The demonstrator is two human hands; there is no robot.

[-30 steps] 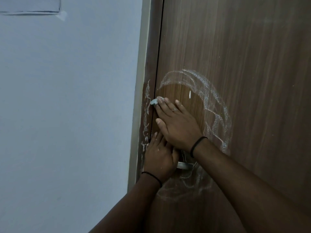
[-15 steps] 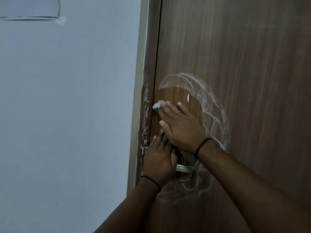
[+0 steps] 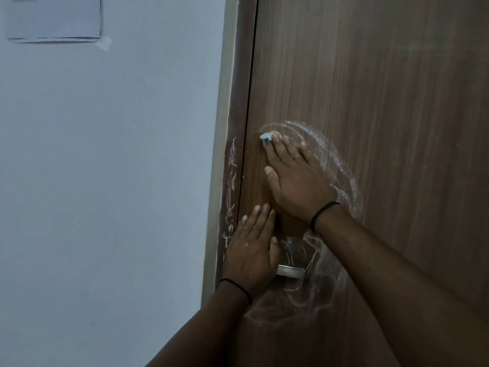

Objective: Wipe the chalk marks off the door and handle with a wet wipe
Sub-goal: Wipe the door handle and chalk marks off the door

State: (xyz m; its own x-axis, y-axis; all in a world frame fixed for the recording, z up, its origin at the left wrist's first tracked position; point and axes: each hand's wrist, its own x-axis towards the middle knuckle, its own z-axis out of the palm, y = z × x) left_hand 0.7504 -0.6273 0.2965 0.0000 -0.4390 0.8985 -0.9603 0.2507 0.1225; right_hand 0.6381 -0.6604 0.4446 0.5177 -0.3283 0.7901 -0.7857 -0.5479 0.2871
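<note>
A brown wooden door (image 3: 383, 88) carries white chalk marks (image 3: 341, 165) in an arc above the handle and in scribbles below it. My right hand (image 3: 296, 178) lies flat on the door and presses a small pale wet wipe (image 3: 266, 136) under its straight fingertips, at the arc's upper left end. My left hand (image 3: 251, 250) rests flat with straight fingers on the door's edge, covering the left part of the metal handle (image 3: 290, 271). More chalk runs down the door frame (image 3: 230, 186).
A pale wall (image 3: 105, 181) fills the left half of the view. A sheet of paper (image 3: 53, 17) is taped to it at the top left. The door is closed against its frame.
My right hand has slid the wipe upward to the top of the chalk arc. The small white mark near the fingers is now hidden by my hand. My left hand has stayed put.
</note>
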